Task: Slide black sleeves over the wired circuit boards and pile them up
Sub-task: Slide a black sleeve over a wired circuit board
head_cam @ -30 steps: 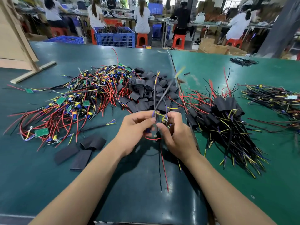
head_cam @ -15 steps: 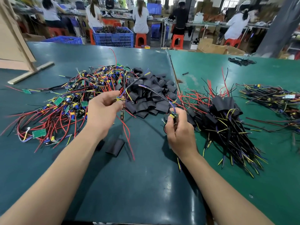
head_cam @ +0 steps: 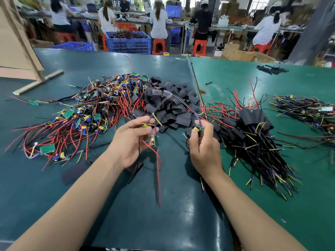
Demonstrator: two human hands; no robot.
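Mid-job at the bench, my left hand [head_cam: 133,140] and right hand [head_cam: 203,142] each pinch a bare wired board [head_cam: 198,128], the sleeved pile [head_cam: 253,131] growing right, many unsleeved boards [head_cam: 81,120] left beside loose black sleeves [head_cam: 172,107]

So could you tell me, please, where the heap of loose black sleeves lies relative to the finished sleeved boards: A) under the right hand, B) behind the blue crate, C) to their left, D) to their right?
C: the heap of loose black sleeves sits mid-table, left of the pile of sleeved boards, which lies on the green mat at the right.
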